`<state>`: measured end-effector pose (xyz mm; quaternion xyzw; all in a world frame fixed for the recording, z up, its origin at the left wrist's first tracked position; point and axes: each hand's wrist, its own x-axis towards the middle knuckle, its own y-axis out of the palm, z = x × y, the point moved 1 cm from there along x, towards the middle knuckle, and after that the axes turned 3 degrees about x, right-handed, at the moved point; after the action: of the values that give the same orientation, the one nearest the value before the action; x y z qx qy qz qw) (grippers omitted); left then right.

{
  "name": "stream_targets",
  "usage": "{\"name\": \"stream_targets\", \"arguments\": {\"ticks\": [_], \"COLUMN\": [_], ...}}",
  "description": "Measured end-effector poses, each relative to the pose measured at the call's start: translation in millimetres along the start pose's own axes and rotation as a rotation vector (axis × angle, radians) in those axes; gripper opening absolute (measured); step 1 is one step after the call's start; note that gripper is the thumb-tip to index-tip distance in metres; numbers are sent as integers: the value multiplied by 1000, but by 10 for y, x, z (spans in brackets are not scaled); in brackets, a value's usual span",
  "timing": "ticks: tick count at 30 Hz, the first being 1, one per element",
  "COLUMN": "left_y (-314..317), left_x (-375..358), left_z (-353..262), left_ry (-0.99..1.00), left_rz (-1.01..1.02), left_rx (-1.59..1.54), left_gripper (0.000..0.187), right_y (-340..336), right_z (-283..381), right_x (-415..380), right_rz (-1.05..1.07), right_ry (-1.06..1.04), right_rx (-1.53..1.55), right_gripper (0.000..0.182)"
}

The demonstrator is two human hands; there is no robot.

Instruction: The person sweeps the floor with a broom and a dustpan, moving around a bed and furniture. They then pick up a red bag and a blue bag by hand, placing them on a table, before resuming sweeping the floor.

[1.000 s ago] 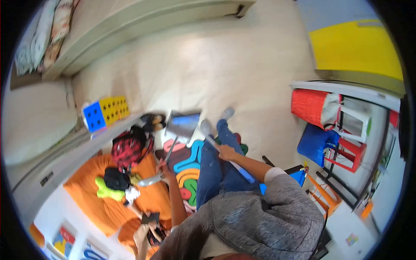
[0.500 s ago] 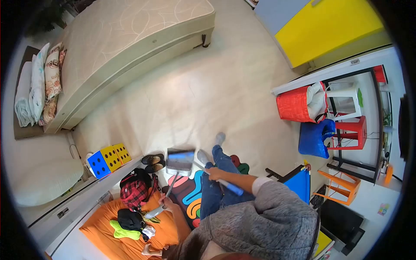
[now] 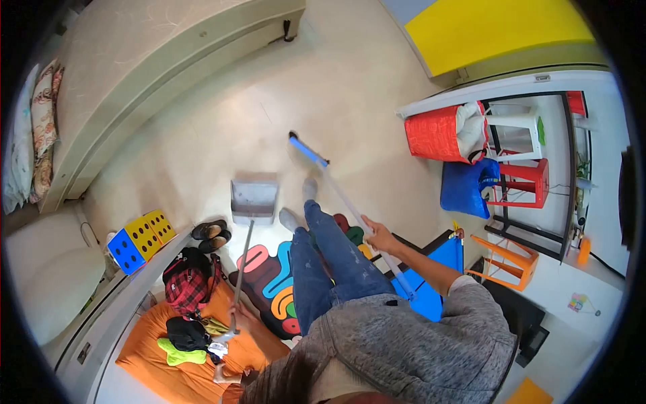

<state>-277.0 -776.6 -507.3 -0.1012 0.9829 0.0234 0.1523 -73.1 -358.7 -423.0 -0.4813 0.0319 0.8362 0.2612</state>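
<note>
My left hand (image 3: 243, 316) is closed round the long handle of a grey dustpan (image 3: 254, 219), whose pan rests on the floor ahead of my feet. My right hand (image 3: 381, 237) grips the pole of a broom (image 3: 346, 198). Its blue head (image 3: 308, 149) is on the floor, ahead and to the right of the dustpan, apart from it. Both my feet stand between the two tools and a colourful patterned mat (image 3: 269, 283).
A bed (image 3: 161, 74) stands at upper left. Dark shoes (image 3: 210, 236) and dotted cubes (image 3: 141, 240) lie left of the dustpan. A backpack (image 3: 188, 281) sits on an orange cover (image 3: 145, 343). Red (image 3: 441, 133) and blue (image 3: 464, 188) bags stand by stools at right.
The broom head has swung forward and right, away from over the dustpan. My right hand has moved right with the pole. The camera view has shifted too.
</note>
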Motion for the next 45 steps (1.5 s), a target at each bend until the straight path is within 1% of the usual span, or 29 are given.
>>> {"name": "stream_targets", "arguments": {"ticks": [2,5,6,7,8,10,12,13,14,15,18,19,20,21,22,24,25,26,28,29,30,31,34,35,38,39,42,44,45], "left_y": [259,804,985,1174,1357,1968,2618,2874,3091,3393,4228,4503,4791,5055,5310,5781,6006,6218,6625,6798,6969,7106,7436,7534,7807,7896,8189,8352,8416], "left_x": [127,291,288,323,322,104,-243,-291,-397,-567,-1051,-1232,-1413,-1559,-1681,-1921,-2072,-2171,-2353,-2444,-2540,-2643,-2863,-2891,-2923,-2921,-2920,-2965,-2962], "left_z": [-72,-220,-253,-273,-259,-401,-621,-539,-454,-441,-296,-255,-229,-118,-18,119,140,244,377,437,455,465,514,567,744,816,1008,1001,1024], "left_ry": [14,33,40,169,138,197,178,236,219,236,313,296,319,274,226,215,124,116,133,73,18,85,-24,70,130,96,58,-6,13], "left_rz": [70,224,282,465,512,599,648,753,814,862,1041,1073,1172,1221,1266,1401,1421,1494,1600,1600,1599,1653,1696,1788,1937,1996,2103,2089,2111], "left_rx": [-7,-21,-33,137,51,84,200,210,241,251,305,334,296,288,282,299,384,290,355,353,348,375,401,347,402,299,182,219,291], "left_gripper": [8,8,8,7,8,12,13,13,10,10,13,15,15,15,16,16,16,15,13,14,18,17,16,15,9,8,22,22,18], "right_y": [-174,-512,-616,-725,-813,-1012,-1186,-1283,-1386,-1489,-1782,-1833,-1907,-2022,-2122,-2304,-2406,-2500,-2658,-2718,-2769,-2808,-2929,-2980,-3114,-3163,-3283,-3376,-3422], "right_z": [-120,-128,-83,-17,15,-38,-248,-392,-527,-538,-1002,-1124,-1221,-1270,-1276,-1267,-1245,-1257,-1279,-1282,-1276,-1250,-1056,-974,-684,-564,-371,-248,-203], "right_x": [119,93,46,-24,-88,-192,-226,-228,-217,-245,-89,-114,-100,-87,-101,-166,-198,-202,-180,-165,-140,-111,36,116,378,467,820,1071,1246], "right_rz": [-10,23,6,-11,-25,-46,-19,11,38,56,55,20,-14,-48,-28,21,45,48,62,62,64,66,16,21,1,-29,-32,-19,-18], "right_ry": [90,249,258,266,274,256,224,193,157,111,110,128,142,148,174,213,227,249,297,308,313,316,274,254,230,239,231,185,173], "right_rx": [268,832,917,1002,1089,1258,1422,1498,1570,1556,1588,1652,1710,1761,1816,1919,1926,1901,1842,1833,1824,1818,1891,1907,1947,1953,1922,1925,1960], "right_gripper": [64,62,59,57,55,40,27,20,14,7,5,5,5,6,11,22,22,21,21,21,22,22,22,22,22,22,22,23,22]}}
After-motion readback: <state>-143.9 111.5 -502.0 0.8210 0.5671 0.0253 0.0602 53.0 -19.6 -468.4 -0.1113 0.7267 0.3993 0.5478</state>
